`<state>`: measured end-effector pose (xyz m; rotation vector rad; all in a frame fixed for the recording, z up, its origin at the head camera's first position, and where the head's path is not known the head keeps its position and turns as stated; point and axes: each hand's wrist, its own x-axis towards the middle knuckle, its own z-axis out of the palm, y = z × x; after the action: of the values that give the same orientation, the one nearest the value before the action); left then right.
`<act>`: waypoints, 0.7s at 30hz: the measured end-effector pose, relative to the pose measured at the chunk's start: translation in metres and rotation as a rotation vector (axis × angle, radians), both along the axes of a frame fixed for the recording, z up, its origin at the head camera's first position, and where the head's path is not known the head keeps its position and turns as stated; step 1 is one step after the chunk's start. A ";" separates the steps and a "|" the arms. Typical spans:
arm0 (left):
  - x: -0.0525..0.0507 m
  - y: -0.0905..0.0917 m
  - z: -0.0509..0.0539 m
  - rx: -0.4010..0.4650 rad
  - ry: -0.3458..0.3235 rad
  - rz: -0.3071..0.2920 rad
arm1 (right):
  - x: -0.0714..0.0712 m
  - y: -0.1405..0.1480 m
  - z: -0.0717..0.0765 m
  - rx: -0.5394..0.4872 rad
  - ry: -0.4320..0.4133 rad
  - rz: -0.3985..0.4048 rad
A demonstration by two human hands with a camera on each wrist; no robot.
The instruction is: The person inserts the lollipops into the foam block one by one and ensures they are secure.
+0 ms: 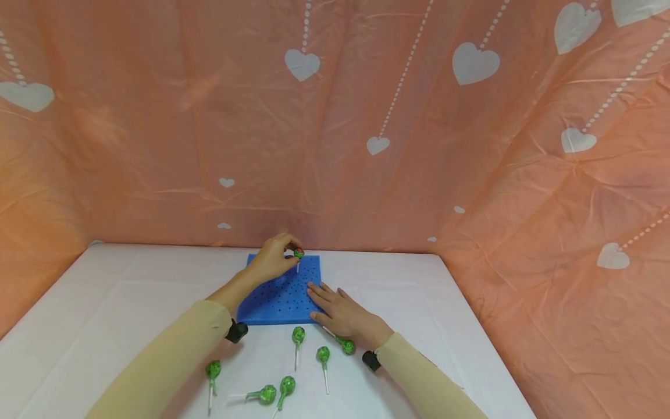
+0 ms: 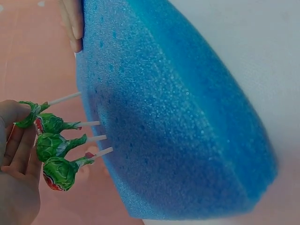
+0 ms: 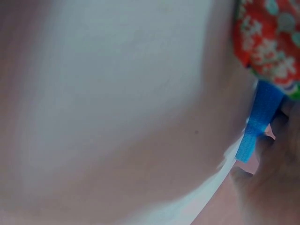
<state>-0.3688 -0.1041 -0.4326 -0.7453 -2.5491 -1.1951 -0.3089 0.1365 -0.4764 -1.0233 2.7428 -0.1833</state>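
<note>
My left hand pinches a green-wrapped lollipop by its head, over the far part of a blue foam block dotted with small holes. Its white stick points down and meets the foam in the left wrist view; whether the tip is inside a hole I cannot tell. Beside it in that view, three more lollipops stand in a row with their sticks in the foam. My right hand rests with outstretched fingers on the block's right edge. Under its wrist lies a loose lollipop.
Several lollipops lie loose on the white table in front of the block, among them one lollipop by the left sleeve and another lollipop nearer the right. An orange curtain with white hearts hangs behind the table.
</note>
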 end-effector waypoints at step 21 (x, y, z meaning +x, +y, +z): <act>-0.004 0.001 -0.005 0.000 -0.023 0.011 | -0.002 0.000 -0.001 -0.006 0.023 0.012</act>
<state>-0.3724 -0.1029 -0.4375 -0.7213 -2.5688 -1.2068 -0.3110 0.1370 -0.4773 -1.0491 2.7580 -0.1785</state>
